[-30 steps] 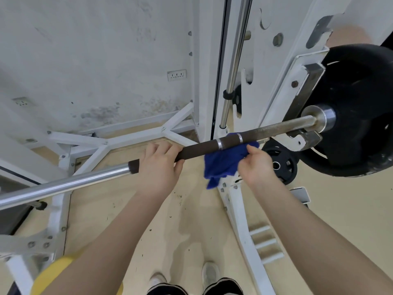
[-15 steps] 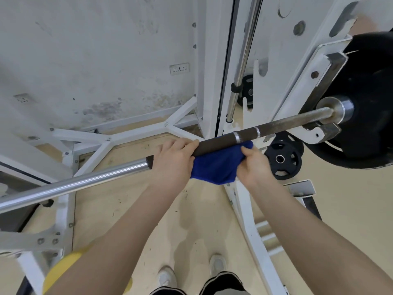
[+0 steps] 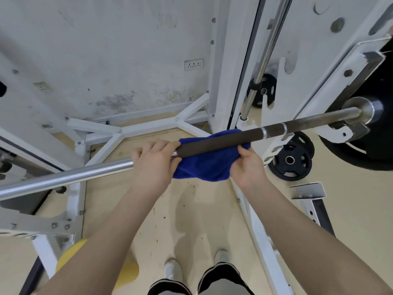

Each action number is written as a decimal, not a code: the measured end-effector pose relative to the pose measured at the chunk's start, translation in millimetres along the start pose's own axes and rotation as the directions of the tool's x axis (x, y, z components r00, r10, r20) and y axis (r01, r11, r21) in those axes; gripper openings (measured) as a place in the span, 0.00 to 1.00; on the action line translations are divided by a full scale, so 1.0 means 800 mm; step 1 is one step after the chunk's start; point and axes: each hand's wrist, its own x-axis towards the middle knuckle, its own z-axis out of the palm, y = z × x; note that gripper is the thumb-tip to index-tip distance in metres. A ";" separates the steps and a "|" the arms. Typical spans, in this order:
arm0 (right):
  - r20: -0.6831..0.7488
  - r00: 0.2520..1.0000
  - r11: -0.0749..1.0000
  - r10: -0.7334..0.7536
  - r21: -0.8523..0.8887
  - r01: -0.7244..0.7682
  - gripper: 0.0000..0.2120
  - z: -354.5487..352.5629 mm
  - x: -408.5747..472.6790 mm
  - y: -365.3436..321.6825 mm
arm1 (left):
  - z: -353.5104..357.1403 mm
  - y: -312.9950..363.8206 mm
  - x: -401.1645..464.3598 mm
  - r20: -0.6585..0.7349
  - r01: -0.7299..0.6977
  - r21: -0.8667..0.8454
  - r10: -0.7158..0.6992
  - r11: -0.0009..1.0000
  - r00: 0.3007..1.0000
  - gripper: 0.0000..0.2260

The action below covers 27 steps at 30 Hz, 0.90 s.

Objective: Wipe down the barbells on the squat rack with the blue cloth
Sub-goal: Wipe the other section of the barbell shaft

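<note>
A long barbell (image 3: 297, 125) rests on the white squat rack (image 3: 331, 77), chrome on its left part and dark knurled in the middle. The blue cloth (image 3: 204, 165) hangs under and behind the dark section, stretched between my hands. My left hand (image 3: 153, 162) grips the bar where chrome meets dark and pinches the cloth's left end. My right hand (image 3: 247, 167) holds the cloth's right end just below the bar. A large black weight plate (image 3: 378, 145) sits on the bar's right sleeve.
A smaller black plate (image 3: 290, 161) leans against the rack's base at the right. A vertical chrome guide rod (image 3: 265, 54) runs up the rack. White frame struts (image 3: 136, 128) cross the floor by the wall. My shoes (image 3: 174, 269) stand on the beige floor.
The cloth was bunched in my right hand. Now it is spread along the dark section and both hands hold its ends. My left hand slid right along the bar.
</note>
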 end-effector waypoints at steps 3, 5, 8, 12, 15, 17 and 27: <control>0.003 0.998 0.996 -0.064 0.067 0.063 0.18 0.006 0.007 0.011 | -0.001 -0.006 -0.003 -0.011 -0.007 -0.021 0.006 1.000 1.000 0.13; 0.072 0.997 0.994 -0.016 0.108 0.008 0.20 0.020 0.002 0.038 | -0.006 -0.009 -0.002 0.009 0.012 -0.049 -0.012 0.999 1.000 0.14; 0.316 0.941 0.985 0.122 0.075 -0.153 0.19 0.023 -0.010 0.077 | -0.012 -0.010 0.007 0.024 0.038 -0.051 -0.037 0.998 0.999 0.14; 0.378 0.909 0.984 0.176 -0.069 -0.162 0.15 0.013 -0.014 0.052 | -0.012 -0.008 0.006 0.015 0.016 -0.050 -0.015 0.999 1.000 0.12; 0.245 0.965 0.996 0.091 -0.039 -0.084 0.14 0.007 -0.011 0.035 | -0.012 -0.011 0.006 0.005 0.004 -0.074 -0.003 0.997 1.000 0.10; 0.229 0.969 0.995 0.089 0.027 -0.098 0.14 0.011 -0.011 0.041 | -0.010 -0.013 0.006 -0.012 -0.033 -0.079 0.032 0.996 0.999 0.07; 0.286 0.945 0.987 0.161 -0.065 -0.148 0.21 0.031 -0.025 0.070 | -0.009 -0.014 0.006 0.001 -0.022 -0.084 0.022 0.996 1.000 0.11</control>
